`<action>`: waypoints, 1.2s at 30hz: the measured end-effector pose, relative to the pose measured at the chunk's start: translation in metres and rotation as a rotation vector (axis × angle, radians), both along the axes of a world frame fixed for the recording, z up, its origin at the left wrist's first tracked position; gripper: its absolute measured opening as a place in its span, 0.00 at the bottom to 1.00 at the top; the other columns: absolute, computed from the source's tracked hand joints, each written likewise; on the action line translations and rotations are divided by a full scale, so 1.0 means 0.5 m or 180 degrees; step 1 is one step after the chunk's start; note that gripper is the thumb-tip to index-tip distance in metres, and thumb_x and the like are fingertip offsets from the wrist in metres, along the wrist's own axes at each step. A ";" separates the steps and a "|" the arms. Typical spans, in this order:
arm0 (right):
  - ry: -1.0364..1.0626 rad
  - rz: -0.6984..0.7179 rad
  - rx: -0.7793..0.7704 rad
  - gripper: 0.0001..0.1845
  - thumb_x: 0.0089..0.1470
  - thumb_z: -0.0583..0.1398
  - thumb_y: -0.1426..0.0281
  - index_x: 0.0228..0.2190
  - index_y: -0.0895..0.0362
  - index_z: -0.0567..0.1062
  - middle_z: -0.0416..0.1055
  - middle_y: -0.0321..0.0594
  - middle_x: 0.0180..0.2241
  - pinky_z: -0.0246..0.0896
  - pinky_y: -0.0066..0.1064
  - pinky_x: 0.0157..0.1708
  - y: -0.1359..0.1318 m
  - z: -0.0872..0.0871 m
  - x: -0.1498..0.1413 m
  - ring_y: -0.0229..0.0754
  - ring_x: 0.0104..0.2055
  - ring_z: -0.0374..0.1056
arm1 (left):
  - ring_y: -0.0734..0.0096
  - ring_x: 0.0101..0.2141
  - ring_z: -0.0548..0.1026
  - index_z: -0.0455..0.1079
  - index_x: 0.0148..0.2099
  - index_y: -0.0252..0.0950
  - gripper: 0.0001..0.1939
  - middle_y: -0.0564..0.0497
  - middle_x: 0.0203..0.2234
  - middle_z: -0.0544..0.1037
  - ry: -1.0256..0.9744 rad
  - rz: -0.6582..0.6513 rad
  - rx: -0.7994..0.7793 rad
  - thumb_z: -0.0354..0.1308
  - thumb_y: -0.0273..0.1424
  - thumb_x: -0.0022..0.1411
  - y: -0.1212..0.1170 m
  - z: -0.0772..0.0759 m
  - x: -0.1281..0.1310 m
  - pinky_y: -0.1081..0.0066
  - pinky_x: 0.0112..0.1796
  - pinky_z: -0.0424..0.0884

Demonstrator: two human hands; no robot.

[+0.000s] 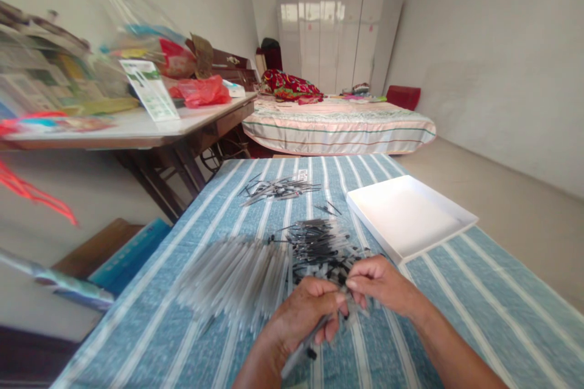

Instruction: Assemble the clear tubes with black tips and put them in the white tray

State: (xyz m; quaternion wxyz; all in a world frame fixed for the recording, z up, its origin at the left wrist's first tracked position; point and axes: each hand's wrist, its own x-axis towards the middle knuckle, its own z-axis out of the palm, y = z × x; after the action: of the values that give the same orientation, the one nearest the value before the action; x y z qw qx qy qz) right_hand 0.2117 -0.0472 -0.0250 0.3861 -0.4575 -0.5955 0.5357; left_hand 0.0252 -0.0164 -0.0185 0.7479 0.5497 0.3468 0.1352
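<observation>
My left hand [305, 313] is closed around a thin clear pen barrel [301, 349] that sticks out below the fingers toward me. My right hand [381, 282] pinches its fingertips together against the left hand's fingers, on a small part I cannot make out. Both hands hover over a blue striped tablecloth [479, 310]. Just beyond them lies a heap of black pen refills [319, 243]. To their left spreads a pile of clear pen tubes [237, 279], blurred by motion. A smaller bunch of dark refills [278, 188] lies farther off.
A shallow white tray [410, 216] sits to the right of the heaps. A cluttered desk [137, 124] with bags and papers stands at the left. A bed [337, 124] and a white wardrobe [337, 42] are at the back.
</observation>
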 end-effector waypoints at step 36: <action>0.0077 -0.0195 -0.0191 0.20 0.49 0.58 0.56 0.20 0.61 0.69 0.66 0.33 0.16 0.54 0.21 0.16 0.011 -0.025 -0.019 0.30 0.16 0.60 | 0.83 0.08 0.56 0.69 0.26 0.29 0.16 0.54 0.09 0.68 0.0040 0.0077 -0.0066 0.55 0.39 0.52 0.006 -0.005 -0.003 0.80 0.12 0.49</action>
State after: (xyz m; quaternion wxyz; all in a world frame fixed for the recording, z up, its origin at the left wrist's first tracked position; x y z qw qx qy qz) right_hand 0.2021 -0.0417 -0.0374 0.3957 -0.4803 -0.5602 0.5467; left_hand 0.0237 -0.0135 -0.0211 0.7496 0.5385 0.3595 0.1373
